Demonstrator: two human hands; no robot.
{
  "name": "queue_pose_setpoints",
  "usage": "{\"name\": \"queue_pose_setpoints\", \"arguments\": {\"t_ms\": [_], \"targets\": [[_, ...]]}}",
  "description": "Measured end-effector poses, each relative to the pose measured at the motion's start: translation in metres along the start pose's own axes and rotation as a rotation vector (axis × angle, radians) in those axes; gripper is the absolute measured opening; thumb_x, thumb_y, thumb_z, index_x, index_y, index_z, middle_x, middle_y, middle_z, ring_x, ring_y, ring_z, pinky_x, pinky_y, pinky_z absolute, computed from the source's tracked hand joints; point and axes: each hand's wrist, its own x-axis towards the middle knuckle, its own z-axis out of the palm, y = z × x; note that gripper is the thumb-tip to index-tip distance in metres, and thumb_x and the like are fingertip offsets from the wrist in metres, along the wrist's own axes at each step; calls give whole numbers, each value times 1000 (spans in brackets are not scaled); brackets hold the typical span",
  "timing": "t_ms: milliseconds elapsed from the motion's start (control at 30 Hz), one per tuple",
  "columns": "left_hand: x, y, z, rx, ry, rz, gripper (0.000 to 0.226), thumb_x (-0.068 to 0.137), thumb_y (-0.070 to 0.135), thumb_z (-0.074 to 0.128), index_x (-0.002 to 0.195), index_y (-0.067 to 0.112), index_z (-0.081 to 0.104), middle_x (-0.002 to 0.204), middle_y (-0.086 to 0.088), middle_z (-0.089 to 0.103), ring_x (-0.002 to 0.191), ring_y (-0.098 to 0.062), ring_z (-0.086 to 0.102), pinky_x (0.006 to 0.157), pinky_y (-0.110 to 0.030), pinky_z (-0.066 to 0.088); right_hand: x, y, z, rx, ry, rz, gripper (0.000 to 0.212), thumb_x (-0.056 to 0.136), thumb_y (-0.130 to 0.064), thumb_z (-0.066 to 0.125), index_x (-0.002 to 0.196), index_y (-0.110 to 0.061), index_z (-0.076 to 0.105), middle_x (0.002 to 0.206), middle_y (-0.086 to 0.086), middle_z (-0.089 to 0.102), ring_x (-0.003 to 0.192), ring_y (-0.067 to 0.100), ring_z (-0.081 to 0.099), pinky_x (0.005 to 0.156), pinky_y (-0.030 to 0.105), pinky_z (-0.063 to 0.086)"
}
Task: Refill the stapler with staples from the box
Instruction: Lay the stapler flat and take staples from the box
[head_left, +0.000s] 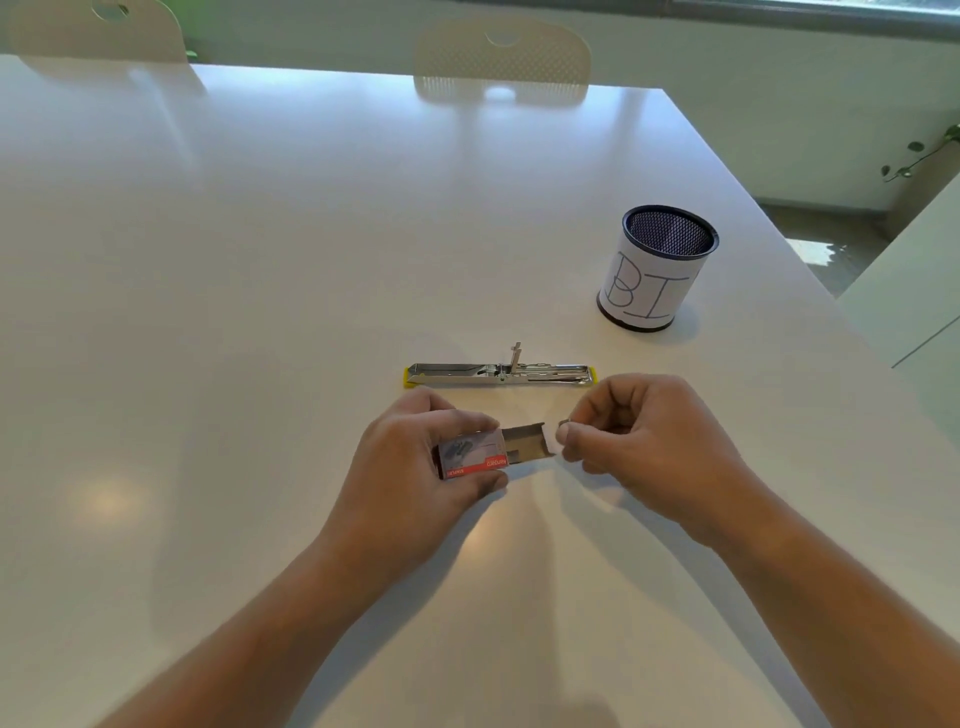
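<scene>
The stapler (498, 375) lies opened out flat on the white table (260, 312), a metal strip with yellow ends, just beyond my hands. My left hand (415, 467) grips the small red and grey staple box (471, 456), whose inner tray (527, 442) is slid out to the right. My right hand (639, 441) is just right of the tray, thumb and forefinger pinched on a small strip of staples (565, 422) that is mostly hidden by the fingers.
A mesh pen cup (657, 270) wrapped in white paper marked "BI" stands at the right, behind the stapler. Two pale chairs (501, 57) are at the table's far edge. The table's right edge runs diagonally near the cup.
</scene>
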Motion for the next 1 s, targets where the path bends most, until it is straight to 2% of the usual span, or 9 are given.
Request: {"name": "queue_pose_setpoints", "arguments": {"t_ms": [67,167,300,433,533,600,800,900,1000], "targets": [[-1,0,-1,62,35,-13,56,57,35,92,110,33,73,88,20,63,83,2,55,70,-12,40,1,2,-2,6,30,25,8,70,-23,78,70,-18,71,65,6,75,58,27,68,67,51,59],[-2,2,-3,115,59,-34,61,51,43,93,107,36,73,81,28,63,80,7,50,70,-17,40,-2,2,3,77,-41,69,10,70,-19,77,70,-11,71,66,16,74,55,23,62,64,58,58],[-2,0,1,28,36,-56,55,49,35,95,101,27,76,84,17,71,74,10,61,66,-5,44,-6,1,11,54,-32,53,9,71,-21,77,70,-13,71,64,11,74,54,18,62,60,50,59],[-3,0,4,-20,16,-60,54,50,30,95,100,24,76,87,13,74,77,4,68,72,-12,53,-8,0,18,55,-46,22,8,70,-20,77,69,-14,71,63,11,74,53,15,60,59,44,57],[-4,2,4,29,14,-47,52,48,39,94,96,29,77,81,20,69,74,4,62,69,-10,46,-9,-3,22,103,-66,26,12,69,-21,78,69,-13,70,63,12,73,53,15,59,57,41,53],[-5,4,3,94,13,-12,51,49,43,92,95,29,77,78,28,63,80,3,56,69,-8,39,-10,-4,24,134,-89,40,11,71,-20,79,68,-13,70,61,9,73,52,14,60,56,38,51],[-5,5,3,99,14,-20,53,50,44,93,98,31,76,77,31,59,78,9,50,70,-11,39,-8,-3,19,232,-90,98,14,75,-13,79,67,-7,69,68,17,75,57,22,61,58,39,51],[-5,5,3,85,14,-33,55,52,44,92,102,32,74,83,24,66,77,6,51,72,-20,45,-8,-1,15,279,-102,124,17,78,-12,80,65,-13,69,65,15,75,50,19,60,44,25,45],[-3,3,3,48,30,-42,53,53,40,93,102,32,74,86,17,71,75,5,56,67,-10,41,-7,0,11,321,-94,118,20,76,-10,81,62,-16,68,62,15,74,45,14,58,37,18,40]]}}
